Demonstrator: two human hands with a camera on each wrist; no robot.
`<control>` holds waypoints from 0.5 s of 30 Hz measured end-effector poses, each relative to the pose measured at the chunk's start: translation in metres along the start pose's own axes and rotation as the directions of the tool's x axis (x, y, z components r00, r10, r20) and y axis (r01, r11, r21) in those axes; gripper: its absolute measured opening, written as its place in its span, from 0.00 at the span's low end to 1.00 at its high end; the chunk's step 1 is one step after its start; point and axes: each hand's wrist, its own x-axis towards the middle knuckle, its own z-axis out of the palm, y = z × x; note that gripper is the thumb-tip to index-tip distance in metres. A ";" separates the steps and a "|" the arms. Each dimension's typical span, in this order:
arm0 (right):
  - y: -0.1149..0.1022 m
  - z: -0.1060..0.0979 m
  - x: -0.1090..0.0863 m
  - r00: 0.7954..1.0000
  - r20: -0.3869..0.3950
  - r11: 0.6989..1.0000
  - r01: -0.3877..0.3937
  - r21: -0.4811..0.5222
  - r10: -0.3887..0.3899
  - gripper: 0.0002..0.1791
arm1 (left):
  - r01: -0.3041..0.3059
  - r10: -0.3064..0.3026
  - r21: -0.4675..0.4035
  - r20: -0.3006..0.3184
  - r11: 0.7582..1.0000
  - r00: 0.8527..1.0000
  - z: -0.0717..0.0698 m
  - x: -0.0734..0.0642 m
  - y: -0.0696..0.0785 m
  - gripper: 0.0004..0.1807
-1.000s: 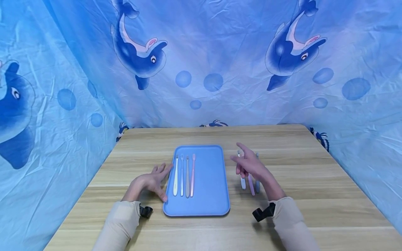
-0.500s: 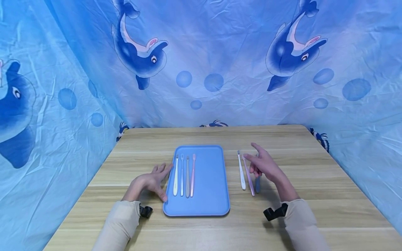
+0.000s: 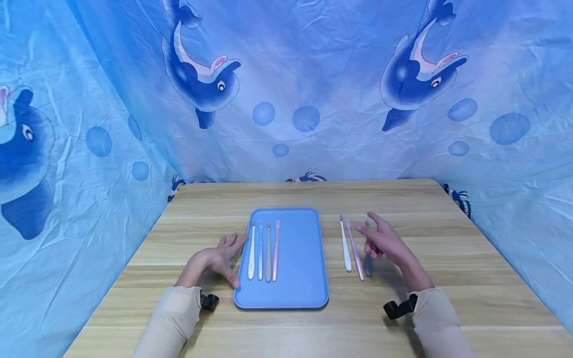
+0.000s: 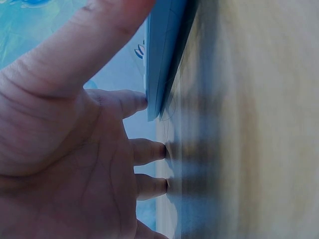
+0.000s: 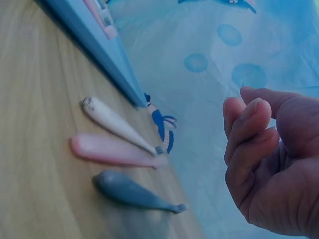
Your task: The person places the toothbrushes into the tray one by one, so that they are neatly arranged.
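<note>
Here, slate-blue toothbrush [image 5: 133,190] beneath partly curled right fingers [image 5: 249,153]; left fingers [image 4: 148,152] spread against tray [image 3: 302,278].

- The left edge of a blue tray [image 3: 302,263] is touched by the spread left hand [image 3: 219,258].
- On the tray's left half, a cream toothbrush [image 3: 251,259], a blue toothbrush [image 3: 260,258], a grey toothbrush [image 3: 268,261] and a pink toothbrush [image 3: 275,258] are lined up.
- To the tray's right, a white toothbrush [image 3: 346,252], a second pink toothbrush [image 3: 356,256] and a blue-grey toothbrush [image 3: 368,266] are laid on the wooden table [image 3: 286,333].
- The blue-grey one is partly hidden by the right hand [image 3: 386,241].
- The table's far side is backed by dolphin-printed cloth [image 3: 344,74].
</note>
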 end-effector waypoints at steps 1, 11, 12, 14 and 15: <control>0.002 -0.001 0.000 1.000 0.002 1.000 -0.008 -0.002 0.008 0.49 | -0.001 0.001 0.001 0.001 1.000 1.000 0.000 0.000 0.000 0.80; 0.028 -0.003 -0.001 0.997 0.032 0.997 -0.071 -0.039 0.072 0.50 | 0.002 -0.002 0.011 -0.001 1.000 1.000 0.001 0.000 0.001 0.80; 0.030 -0.003 -0.001 0.997 0.032 0.996 -0.075 -0.043 0.077 0.51 | 0.003 -0.002 0.011 -0.002 1.000 1.000 0.001 0.000 0.000 0.80; 0.033 -0.003 -0.002 0.995 0.035 0.995 -0.087 -0.048 0.089 0.52 | 0.004 -0.004 0.012 -0.002 1.000 1.000 0.001 0.000 0.000 0.80; 0.034 -0.003 -0.002 0.995 0.035 0.994 -0.093 -0.051 0.095 0.52 | 0.006 -0.006 0.012 -0.001 1.000 1.000 0.001 0.000 0.000 0.80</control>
